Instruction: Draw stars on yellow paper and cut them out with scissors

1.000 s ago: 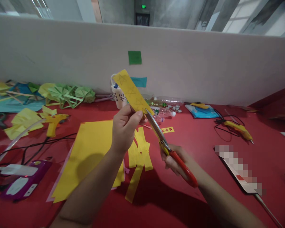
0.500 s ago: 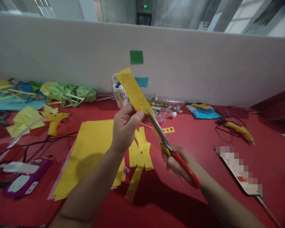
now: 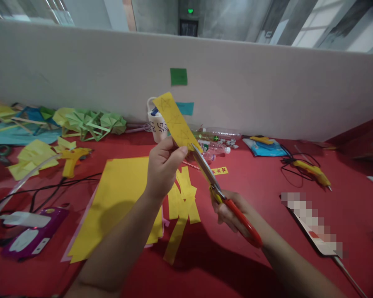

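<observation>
Between the thumb and fingers of my left hand (image 3: 163, 167) is a strip of yellow paper (image 3: 175, 120), tilted up to the left, with several stars drawn on it in pencil. My right hand (image 3: 231, 209) grips a pair of scissors (image 3: 216, 188) with red and yellow handles. Their blades lie at the lower end of the strip, the tip by the lowest star. Whether the blades are cutting there cannot be made out. Below my hands, cut yellow paper strips (image 3: 183, 207) overlap on the red table (image 3: 230, 265). Left of them lies a stack of yellow sheets (image 3: 121, 182).
A strip with star cut-outs (image 3: 220, 170) lies behind the scissors. Plastic bottles (image 3: 216, 147) and a white cup (image 3: 158, 130) stand near the partition (image 3: 81, 70). Glue guns (image 3: 312, 171) with cables lie at both sides, with a purple power strip (image 3: 37, 231) left and a phone (image 3: 312, 225) right.
The top of the paper strip has tipped very slightly lower, and the scissors' tip has shifted slightly left across it. Both hands keep their hold.
</observation>
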### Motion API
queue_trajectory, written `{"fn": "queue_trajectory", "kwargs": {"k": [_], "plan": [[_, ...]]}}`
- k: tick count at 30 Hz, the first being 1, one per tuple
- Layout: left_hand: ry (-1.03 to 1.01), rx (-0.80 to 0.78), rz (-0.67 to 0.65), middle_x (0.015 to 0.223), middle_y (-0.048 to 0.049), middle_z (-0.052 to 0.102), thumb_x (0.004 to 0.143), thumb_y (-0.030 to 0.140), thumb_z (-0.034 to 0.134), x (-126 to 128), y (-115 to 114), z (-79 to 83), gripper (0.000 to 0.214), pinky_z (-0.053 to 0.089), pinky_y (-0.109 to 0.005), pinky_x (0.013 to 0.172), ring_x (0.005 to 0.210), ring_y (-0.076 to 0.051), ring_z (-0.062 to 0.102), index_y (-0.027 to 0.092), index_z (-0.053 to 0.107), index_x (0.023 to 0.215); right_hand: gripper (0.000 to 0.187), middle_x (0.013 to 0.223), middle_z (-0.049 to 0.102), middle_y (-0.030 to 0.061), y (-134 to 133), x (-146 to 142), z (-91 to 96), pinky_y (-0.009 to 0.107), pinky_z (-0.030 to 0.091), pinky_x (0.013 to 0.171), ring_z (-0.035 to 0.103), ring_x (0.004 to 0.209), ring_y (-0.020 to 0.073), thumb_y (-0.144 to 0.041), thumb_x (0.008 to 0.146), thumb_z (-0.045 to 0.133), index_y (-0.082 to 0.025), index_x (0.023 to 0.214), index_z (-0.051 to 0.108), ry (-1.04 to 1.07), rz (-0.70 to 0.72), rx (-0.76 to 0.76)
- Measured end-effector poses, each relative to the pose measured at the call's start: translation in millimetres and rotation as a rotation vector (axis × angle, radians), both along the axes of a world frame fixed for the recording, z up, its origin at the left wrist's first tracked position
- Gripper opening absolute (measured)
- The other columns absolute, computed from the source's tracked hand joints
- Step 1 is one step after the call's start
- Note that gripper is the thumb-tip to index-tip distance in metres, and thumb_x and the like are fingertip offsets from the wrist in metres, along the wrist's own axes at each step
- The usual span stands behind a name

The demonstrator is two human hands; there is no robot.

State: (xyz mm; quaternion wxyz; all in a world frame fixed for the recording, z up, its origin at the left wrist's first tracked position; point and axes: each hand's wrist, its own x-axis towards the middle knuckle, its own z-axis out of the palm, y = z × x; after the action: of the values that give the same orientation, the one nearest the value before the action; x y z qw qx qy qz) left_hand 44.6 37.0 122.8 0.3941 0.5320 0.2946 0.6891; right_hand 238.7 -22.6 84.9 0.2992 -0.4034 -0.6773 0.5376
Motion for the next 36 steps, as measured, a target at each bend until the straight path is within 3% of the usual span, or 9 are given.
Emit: {"fn": "queue_trajectory", "kwargs": {"k": [10, 21, 29, 36], "plan": [[-0.014, -0.005, -0.059, 0.069, 0.0001, 0.067, 0.074, 0.022, 0.066, -5, 0, 4.1, 0.006, 0.058, -0.026, 0.059, 0.060, -0.013, 0.062, 0.019, 0.072, 0.076, 0.036, 0.062, 0.042, -0.0028, -1, 0, 0.2, 0.021, 0.027, 0.039, 0.038, 0.050, 0.0095, -0.048, 0.085, 0.058, -0.023, 0.067, 0.041, -0.024, -0.013, -0.029], [-0.018, 0.002, -0.058, 0.072, -0.0013, 0.071, 0.074, 0.023, 0.068, -7, 2, 0.8, 0.008, 0.058, -0.024, 0.060, 0.065, -0.013, 0.065, 0.019, 0.074, 0.075, 0.030, 0.058, 0.045, -0.0033, 2, 3, -5.3, 0.020, 0.026, 0.036, 0.037, 0.045, 0.0077, -0.037, 0.086, 0.059, -0.022, 0.066, 0.042, -0.058, -0.024, -0.062], [-0.001, -0.006, -0.043, 0.069, -0.0008, 0.068, 0.073, 0.023, 0.066, -8, 3, 1.0, 0.008, 0.058, -0.025, 0.060, 0.063, -0.013, 0.064, 0.018, 0.073, 0.073, 0.055, 0.058, 0.044, -0.0034, 0, 1, 5.6, 0.021, 0.024, 0.036, 0.033, 0.045, 0.0072, -0.072, 0.082, 0.057, -0.023, 0.066, 0.040, -0.027, -0.007, -0.044], [-0.025, 0.000, -0.066, 0.065, 0.0017, 0.065, 0.073, 0.020, 0.067, -6, 4, 2.1, 0.006, 0.057, -0.022, 0.056, 0.056, -0.010, 0.059, 0.018, 0.072, 0.074, 0.057, 0.058, 0.042, -0.0038, 3, 2, 4.7, 0.021, 0.023, 0.037, 0.034, 0.046, 0.0075, -0.075, 0.081, 0.056, -0.023, 0.065, 0.040, -0.040, -0.009, -0.029]]}}
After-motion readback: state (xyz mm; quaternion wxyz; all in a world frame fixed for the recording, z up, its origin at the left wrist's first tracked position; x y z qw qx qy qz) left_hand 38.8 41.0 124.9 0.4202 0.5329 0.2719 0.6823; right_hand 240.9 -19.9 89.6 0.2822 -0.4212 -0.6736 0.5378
